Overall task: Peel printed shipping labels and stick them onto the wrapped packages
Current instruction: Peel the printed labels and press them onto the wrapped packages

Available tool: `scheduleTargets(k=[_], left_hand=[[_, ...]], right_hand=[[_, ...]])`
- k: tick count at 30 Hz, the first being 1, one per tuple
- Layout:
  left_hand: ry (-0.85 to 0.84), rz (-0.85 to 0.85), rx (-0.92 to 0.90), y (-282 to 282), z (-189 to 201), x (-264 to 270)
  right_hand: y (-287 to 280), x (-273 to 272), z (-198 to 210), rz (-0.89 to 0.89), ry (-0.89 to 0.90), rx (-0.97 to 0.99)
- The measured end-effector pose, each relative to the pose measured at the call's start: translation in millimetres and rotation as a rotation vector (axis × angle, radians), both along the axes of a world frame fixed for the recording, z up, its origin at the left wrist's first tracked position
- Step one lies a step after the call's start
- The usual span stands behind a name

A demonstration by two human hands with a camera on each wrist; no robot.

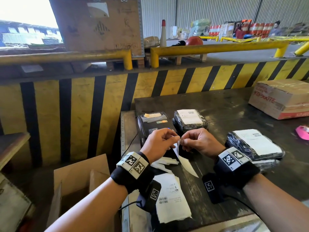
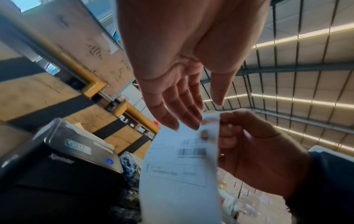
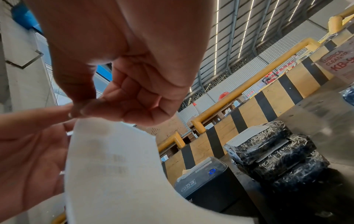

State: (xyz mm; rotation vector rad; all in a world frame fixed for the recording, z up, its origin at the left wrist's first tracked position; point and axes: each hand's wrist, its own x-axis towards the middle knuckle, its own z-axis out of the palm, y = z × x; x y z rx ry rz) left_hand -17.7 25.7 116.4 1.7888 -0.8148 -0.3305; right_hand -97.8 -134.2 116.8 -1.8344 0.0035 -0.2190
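A white printed shipping label point(image 1: 185, 163) point(image 2: 182, 174) point(image 3: 114, 166) hangs in the air over the table's left part, in front of the black label printer point(image 1: 153, 123) point(image 2: 76, 151). My right hand point(image 1: 182, 143) point(image 3: 76, 112) pinches its top edge between thumb and forefinger. My left hand point(image 1: 175, 138) point(image 2: 201, 116) lays nearly straight fingers on the printed face near that edge, with the thumb just above it. Black wrapped packages with white labels on top lie behind my hands point(image 1: 190, 121) point(image 3: 277, 151) and to the right point(image 1: 255, 144).
Printed label sheets point(image 1: 170, 198) and peeled backing scraps point(image 1: 165, 163) lie on the dark table point(image 1: 225, 104) near me. A taped cardboard box point(image 1: 282, 97) and a pink object point(image 1: 302, 132) sit at the right. An open carton point(image 1: 80, 181) stands below left, and a striped barrier point(image 1: 83, 106) rises behind.
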Motion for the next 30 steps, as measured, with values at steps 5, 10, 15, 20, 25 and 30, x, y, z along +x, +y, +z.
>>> scheduleTargets(k=[5, 10, 15, 20, 25, 30], left_hand=[[0.035, -0.026, -0.016, -2, 0, -5], [0.193, -0.035, -0.067, -3, -3, -8], [0.286, -0.003, -0.109, -4, -8, -9], [0.259, -0.009, -0.054, 0, -12, -5], [0.263, 0.004, -0.083, 5, -13, 0], [0.218, 0.044, -0.094, 8, -13, 3]], right_hand=[[1, 1, -3, 0.01, -0.012, 0.023], [1, 1, -7, -0.004, -0.009, 0.026], [2, -1, -9, -0.014, 0.002, 0.028], [1, 0, -15, -0.017, 0.034, 0.034], [-1, 0, -23, -0.073, 0.092, 0.045], [8, 8, -21, -0.142, 0.004, 0.077]])
